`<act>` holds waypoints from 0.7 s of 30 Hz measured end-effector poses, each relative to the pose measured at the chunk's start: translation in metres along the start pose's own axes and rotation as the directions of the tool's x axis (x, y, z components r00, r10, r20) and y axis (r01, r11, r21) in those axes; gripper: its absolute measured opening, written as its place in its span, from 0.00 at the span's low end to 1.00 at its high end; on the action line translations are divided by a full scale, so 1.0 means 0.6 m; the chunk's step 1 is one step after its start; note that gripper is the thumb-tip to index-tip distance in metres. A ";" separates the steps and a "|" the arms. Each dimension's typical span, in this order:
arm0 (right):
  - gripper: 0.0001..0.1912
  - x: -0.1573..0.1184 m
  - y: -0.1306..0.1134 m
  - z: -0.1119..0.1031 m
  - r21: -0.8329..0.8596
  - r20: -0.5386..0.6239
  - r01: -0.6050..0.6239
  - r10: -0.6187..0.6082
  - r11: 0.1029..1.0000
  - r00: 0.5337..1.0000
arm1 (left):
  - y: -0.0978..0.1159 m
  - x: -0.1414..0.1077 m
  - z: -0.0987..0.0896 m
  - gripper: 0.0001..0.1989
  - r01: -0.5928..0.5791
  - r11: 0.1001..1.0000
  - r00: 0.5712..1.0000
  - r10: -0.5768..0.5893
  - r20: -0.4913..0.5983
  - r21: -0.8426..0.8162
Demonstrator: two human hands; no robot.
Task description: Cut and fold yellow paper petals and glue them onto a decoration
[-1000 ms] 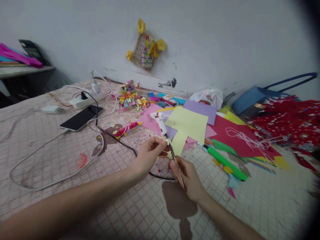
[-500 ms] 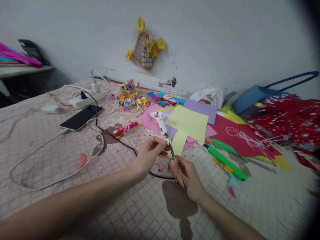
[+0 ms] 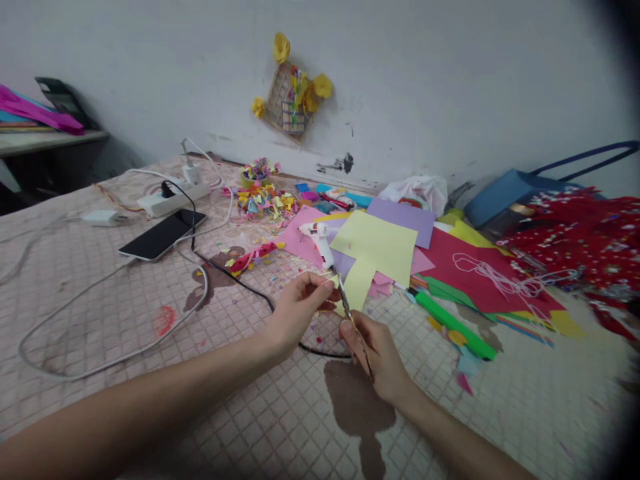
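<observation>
Checked tabletop [image 3: 250, 427]; left hand [image 3: 295, 317] pinching yellow paper [image 3: 335, 280], right hand [image 3: 380, 350] gripping scissors [image 3: 345, 303] beside left fingertips; pose near-unchanged since earlier frame.

Scissors [image 3: 343, 295]: shiny metal | yellow sheet [image 3: 377, 245]: matt paper | glue gun [image 3: 324, 250]: smooth plastic

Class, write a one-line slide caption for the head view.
Left hand pinching a pale yellow paper scrap, right hand holding scissors beside it, near a white glue gun.
</observation>
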State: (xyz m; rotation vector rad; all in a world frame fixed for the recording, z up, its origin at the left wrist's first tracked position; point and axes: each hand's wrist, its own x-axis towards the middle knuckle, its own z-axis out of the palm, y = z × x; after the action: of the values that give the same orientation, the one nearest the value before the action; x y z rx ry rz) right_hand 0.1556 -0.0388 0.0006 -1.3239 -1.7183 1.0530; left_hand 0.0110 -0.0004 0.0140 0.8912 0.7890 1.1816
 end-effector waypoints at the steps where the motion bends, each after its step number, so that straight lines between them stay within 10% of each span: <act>1: 0.19 0.000 -0.001 0.000 -0.015 -0.001 0.000 0.000 1.000 1.000 | 0.000 0.000 0.000 0.09 -0.002 1.000 1.000 0.002 0.001 -0.002; 21: 0.18 -0.001 -0.005 -0.006 -0.181 -0.002 0.030 -0.031 0.983 1.000 | 0.005 0.000 -0.002 0.09 -0.001 1.000 1.000 0.001 -0.008 -0.002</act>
State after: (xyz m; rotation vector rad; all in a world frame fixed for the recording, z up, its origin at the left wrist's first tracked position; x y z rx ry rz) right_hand 0.1579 -0.0393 0.0050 -1.4056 -1.8612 0.8921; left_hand 0.0083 0.0003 0.0163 0.8858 0.7941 1.1874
